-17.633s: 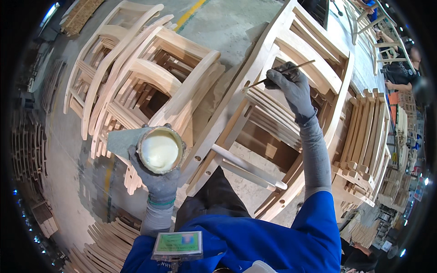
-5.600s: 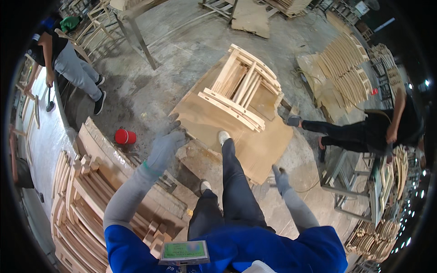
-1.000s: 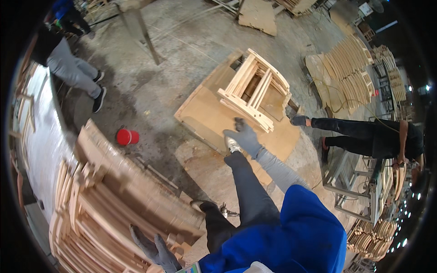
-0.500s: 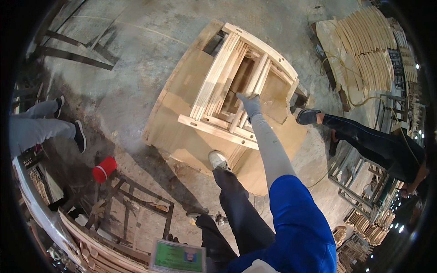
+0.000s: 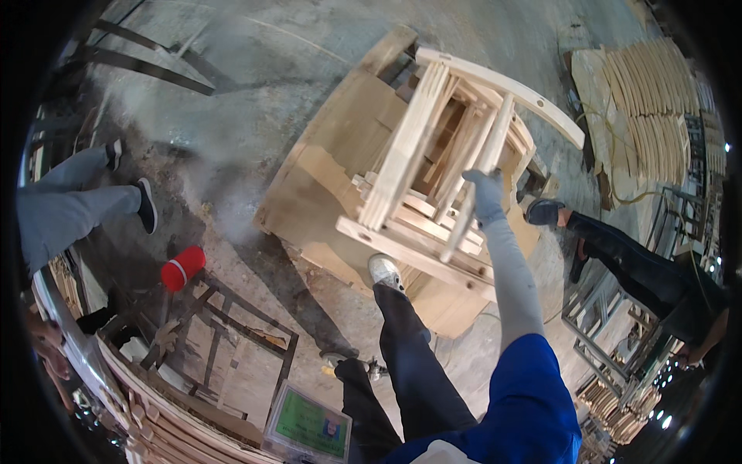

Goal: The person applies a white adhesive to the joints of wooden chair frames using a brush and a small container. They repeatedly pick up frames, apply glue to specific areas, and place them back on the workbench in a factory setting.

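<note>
The right hand [image 5: 488, 195], gloved in grey, is extended forward on a grey sleeve and is closed around a slat of the unfinished wooden chair frame [image 5: 433, 182]. The fingers are seen wrapped about the rail near the frame's upper right part. The left hand is not seen in the view, so its state cannot be told.

The chair frame is found lying on its side on a plywood sheet [image 5: 325, 178], which rests flat on the floor. The wearer's shoe [image 5: 384, 271] is planted at the near edge of the frame, touching or just beside its lower rail.

To the right, a second person's dark-trousered leg and shoe [image 5: 546, 210] are noted just beside the frame. At the left edge, another person's grey-trousered legs [image 5: 73, 205] are seen, well apart from the frame. A red cup [image 5: 182, 267] lies on the floor to the left, beside a dark metal rack [image 5: 224, 332]. A stack of curved wooden parts [image 5: 645, 104] is noted at the upper right.

The floor [image 5: 232, 100] is bare concrete, dusty and stained. A workshop setting is indicated, with further wooden parts piled at the lower left.
</note>
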`<state>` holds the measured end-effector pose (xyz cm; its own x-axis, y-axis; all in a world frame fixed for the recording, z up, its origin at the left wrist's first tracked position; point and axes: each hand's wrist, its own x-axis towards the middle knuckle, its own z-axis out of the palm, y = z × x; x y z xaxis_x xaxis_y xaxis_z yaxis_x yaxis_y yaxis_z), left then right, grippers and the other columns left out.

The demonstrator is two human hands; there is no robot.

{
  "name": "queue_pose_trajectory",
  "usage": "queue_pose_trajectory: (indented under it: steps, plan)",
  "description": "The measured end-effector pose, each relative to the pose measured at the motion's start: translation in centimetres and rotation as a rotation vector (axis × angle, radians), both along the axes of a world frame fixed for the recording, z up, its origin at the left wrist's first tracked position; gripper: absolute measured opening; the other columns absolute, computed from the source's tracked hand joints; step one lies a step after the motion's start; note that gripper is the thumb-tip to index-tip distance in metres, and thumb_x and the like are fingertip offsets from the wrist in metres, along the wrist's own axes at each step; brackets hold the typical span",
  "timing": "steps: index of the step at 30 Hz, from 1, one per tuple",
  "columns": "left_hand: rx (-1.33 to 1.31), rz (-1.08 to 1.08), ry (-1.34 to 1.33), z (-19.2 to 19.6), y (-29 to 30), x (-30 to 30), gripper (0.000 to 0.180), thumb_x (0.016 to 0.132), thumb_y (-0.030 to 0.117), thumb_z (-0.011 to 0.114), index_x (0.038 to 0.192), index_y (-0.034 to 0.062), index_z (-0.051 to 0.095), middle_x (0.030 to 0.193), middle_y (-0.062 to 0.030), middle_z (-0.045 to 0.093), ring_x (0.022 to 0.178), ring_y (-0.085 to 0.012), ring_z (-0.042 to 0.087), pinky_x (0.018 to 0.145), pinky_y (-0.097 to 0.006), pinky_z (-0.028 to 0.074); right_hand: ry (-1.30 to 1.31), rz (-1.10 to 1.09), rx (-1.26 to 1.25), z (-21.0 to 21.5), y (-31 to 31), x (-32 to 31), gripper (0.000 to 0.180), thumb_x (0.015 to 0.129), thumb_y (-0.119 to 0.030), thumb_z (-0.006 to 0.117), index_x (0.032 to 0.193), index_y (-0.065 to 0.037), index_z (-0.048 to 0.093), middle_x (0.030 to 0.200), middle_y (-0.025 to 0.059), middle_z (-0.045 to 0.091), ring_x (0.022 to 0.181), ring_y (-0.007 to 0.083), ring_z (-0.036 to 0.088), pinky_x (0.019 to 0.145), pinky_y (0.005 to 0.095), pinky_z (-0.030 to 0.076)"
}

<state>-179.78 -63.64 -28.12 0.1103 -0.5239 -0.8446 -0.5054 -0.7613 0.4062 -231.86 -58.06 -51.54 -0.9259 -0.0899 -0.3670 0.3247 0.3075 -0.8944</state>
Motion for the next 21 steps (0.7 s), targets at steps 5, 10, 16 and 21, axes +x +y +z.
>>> queue_pose_trajectory:
  steps: [5, 10, 16, 21]
  plan:
    - [-0.254, 0.116, 0.308, 4.8, 0.3, 2.8, 0.073, 0.079, 0.001, 0.057, 0.141, 0.0026, 0.019, 0.142, -0.0206, 0.029, 0.129, -0.0283, 0.034, 0.103, -0.04, 0.032, 0.021, 0.292, 0.123, 12.7, 2.4, 3.3, 0.069, 0.061, -0.008, 0.076, 0.118, 0.006, 0.04, 0.102, 0.0132, 0.056, 0.083, 0.0208, 0.057, 0.07, 0.0291, 0.049]
    - [-1.036, -0.515, 0.24, 14.0, 0.1, 1.2, 0.062, 0.07, 0.005, 0.068, 0.126, -0.0005, 0.042, 0.131, -0.0191, 0.042, 0.125, -0.0312, 0.039, 0.1, -0.04, 0.037, 0.347, 0.692, 0.199, 28.4, 3.8, 12.8, 0.071, 0.065, -0.012, 0.074, 0.123, 0.007, 0.038, 0.105, 0.0169, 0.057, 0.09, 0.0206, 0.058, 0.075, 0.0305, 0.049]
    - [-1.741, -0.996, 0.263, 25.5, 1.6, 0.5, 0.044, 0.072, 0.018, 0.059, 0.114, 0.0066, 0.057, 0.123, -0.0123, 0.053, 0.118, -0.0323, 0.047, 0.106, -0.048, 0.031, 1.014, 1.23, 0.41, 48.4, 4.6, 27.5, 0.068, 0.063, -0.015, 0.07, 0.124, -0.003, 0.041, 0.091, 0.0212, 0.061, 0.081, 0.0364, 0.061, 0.069, 0.0399, 0.049]
    - [-1.832, -0.843, -0.005, 34.3, 3.5, 1.7, 0.033, 0.075, 0.027, 0.055, 0.095, 0.0001, 0.059, 0.097, -0.0205, 0.059, 0.094, -0.0365, 0.058, 0.083, -0.05, 0.044, 1.203, 1.817, 0.121, 63.4, 2.6, 37.7, 0.058, 0.06, -0.014, 0.071, 0.113, -0.004, 0.049, 0.083, 0.0173, 0.062, 0.075, 0.0364, 0.061, 0.064, 0.0427, 0.047]
